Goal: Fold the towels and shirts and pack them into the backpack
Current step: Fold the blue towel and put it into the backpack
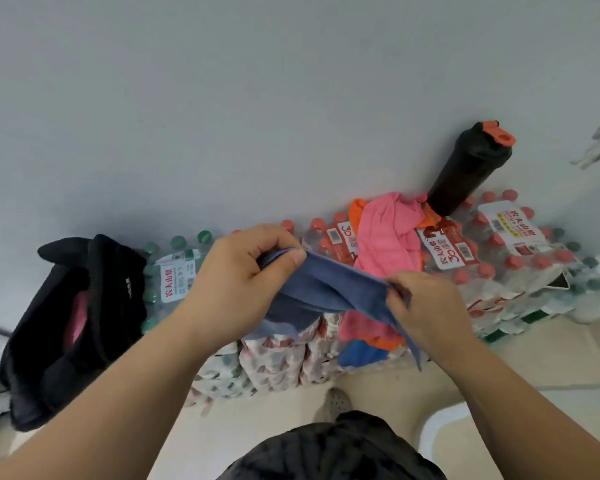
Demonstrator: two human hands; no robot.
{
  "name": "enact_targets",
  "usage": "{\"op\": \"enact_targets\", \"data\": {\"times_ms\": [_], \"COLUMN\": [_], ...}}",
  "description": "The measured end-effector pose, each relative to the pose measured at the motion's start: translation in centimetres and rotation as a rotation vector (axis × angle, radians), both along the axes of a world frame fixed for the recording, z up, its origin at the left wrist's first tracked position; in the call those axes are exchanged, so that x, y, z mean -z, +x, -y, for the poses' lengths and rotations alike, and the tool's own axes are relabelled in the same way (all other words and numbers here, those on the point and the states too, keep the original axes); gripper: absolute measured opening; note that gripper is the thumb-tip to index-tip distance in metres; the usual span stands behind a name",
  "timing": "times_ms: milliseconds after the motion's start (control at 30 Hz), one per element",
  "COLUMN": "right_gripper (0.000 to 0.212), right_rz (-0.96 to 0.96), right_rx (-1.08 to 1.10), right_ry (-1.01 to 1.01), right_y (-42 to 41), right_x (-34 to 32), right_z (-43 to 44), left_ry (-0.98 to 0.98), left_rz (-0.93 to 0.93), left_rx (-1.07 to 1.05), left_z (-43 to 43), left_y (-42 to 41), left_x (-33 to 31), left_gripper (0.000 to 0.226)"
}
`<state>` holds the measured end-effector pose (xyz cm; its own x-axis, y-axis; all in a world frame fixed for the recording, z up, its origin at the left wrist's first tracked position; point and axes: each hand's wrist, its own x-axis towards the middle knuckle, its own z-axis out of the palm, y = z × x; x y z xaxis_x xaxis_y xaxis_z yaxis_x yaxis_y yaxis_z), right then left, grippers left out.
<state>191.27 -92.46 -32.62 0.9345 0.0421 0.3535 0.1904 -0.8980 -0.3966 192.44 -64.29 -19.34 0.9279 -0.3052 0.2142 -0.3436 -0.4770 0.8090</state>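
Cloth point(329, 289), blue, hangs limp and light between both hands: left hand point(243, 271) pinches its far-left corner, right hand point(420, 303) its near-right edge. Corners look the best hold.

Both arms are bare as far up as can be seen, with no sleeve reaching them. The left hand point(236, 282) and right hand point(426, 306) are bare too, the nails cut short (the left thumbnail point(297, 261) shows it best). Lower down is a dark garment point(329, 452), black to charcoal, with a faintly mottled, crumpled cloth; shirt hem or shorts, I cannot tell. Just beyond it peeks the toe of some footwear point(336, 403), greyish, dotted with small round holes.
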Motion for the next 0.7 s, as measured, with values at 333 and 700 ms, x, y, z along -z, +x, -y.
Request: {"op": "enact_targets", "data": {"times_ms": [333, 700], "right_gripper": [0.011, 0.009], "right_rz": [-0.294, -0.514], "right_rx": [0.077, -0.015], "right_ry": [-0.041, -0.173], "right_y": [-4.8, -5.3], "right_x": [4.2, 4.0], "right_z": [0.0, 2.5], "left_ry": [-0.061, -0.021], "left_rz": [-0.071, -0.207], "left_rx": [-0.253, -0.482], "left_z": [-9.3, -13.5], "left_y": [-3.0, -2.4], "left_x": [3.9, 11.6], "left_gripper": [0.02, 0.018]}}
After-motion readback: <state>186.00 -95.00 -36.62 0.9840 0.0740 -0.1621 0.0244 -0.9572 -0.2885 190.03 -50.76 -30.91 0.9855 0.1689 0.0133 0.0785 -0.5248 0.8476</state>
